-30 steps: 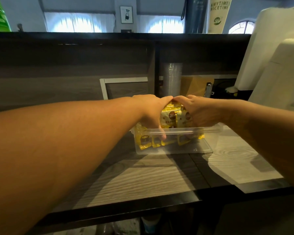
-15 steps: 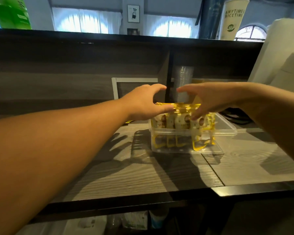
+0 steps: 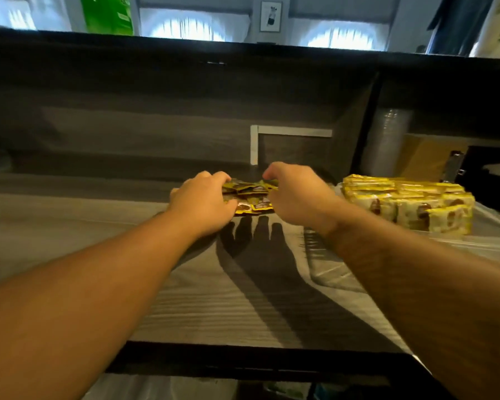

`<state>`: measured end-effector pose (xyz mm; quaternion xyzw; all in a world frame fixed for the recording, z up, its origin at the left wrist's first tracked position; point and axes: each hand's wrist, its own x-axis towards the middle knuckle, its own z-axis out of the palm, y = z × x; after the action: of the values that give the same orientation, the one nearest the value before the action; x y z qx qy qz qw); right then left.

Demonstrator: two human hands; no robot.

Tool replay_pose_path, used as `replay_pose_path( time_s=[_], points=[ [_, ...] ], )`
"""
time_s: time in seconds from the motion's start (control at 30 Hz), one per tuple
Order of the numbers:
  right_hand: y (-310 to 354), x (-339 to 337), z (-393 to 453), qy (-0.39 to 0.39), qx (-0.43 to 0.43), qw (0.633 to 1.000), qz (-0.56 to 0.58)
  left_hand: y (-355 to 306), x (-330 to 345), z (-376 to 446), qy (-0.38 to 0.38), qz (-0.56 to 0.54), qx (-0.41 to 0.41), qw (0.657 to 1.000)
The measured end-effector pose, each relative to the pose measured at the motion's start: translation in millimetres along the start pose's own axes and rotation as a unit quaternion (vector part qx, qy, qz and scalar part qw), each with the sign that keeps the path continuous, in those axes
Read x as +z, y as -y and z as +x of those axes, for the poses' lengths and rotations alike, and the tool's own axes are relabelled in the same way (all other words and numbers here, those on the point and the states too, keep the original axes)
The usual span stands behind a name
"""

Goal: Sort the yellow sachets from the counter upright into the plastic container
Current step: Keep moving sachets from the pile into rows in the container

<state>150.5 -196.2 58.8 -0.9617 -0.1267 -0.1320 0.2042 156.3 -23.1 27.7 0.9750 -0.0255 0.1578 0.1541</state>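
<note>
The yellow sachets are small flat packets with dark brown printing, and the picture is blurred enough that their lettering cannot be read. One loose heap of them lies flat on the grey wood-grain counter, just left of the plastic container and near the dark back wall. How many sachets are in the heap cannot be counted; several overlapping edges show.

The heap sits directly between the two hands. The left hand is curled over the heap's left edge, fingers bent down onto the packets and gripping them. The right hand closes on the heap's right edge, its fingertips pinching the top sachets from above. Both forearms reach in from the near edge of the counter, and their shadows fall on the counter just in front of the heap.

To the right of the heap, the single clear plastic container holds a second group of the same sachets, standing upright in tight rows with their yellow top seams level. These are too many and too blurred to count. The container is well apart from both hands.
</note>
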Motion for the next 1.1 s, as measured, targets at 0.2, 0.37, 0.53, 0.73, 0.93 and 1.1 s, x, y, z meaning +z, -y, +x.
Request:
replay_pose_path(
  time_s=[0.2,0.37,0.53,0.73,0.93,1.1],
  points=[
    [-0.5,55.8,7.7,0.051,0.029,0.997,-0.054,29.3,22.1,2.4,0.035,0.025,-0.045,0.998],
    [-10.0,56.0,8.7,0.054,0.060,0.994,-0.067,31.1,15.4,5.6,-0.004,-0.016,-0.056,0.998],
    [-10.8,51.2,6.6,0.015,0.073,0.993,-0.090,33.4,14.9,4.6,-0.051,-0.063,-0.064,0.995],
    [-5.3,42.2,1.3,-0.003,0.074,0.997,-0.010,29.7,11.2,-0.2,-0.043,-0.070,-0.062,0.995],
    [-1.8,37.7,-4.5,-0.055,0.065,0.992,0.098,27.5,7.2,-3.5,-0.027,-0.124,-0.074,0.989],
    [2.7,31.7,-12.7,-0.117,0.079,0.955,0.262,26.4,6.9,-4.0,-0.036,-0.195,-0.087,0.976]
  ],
)
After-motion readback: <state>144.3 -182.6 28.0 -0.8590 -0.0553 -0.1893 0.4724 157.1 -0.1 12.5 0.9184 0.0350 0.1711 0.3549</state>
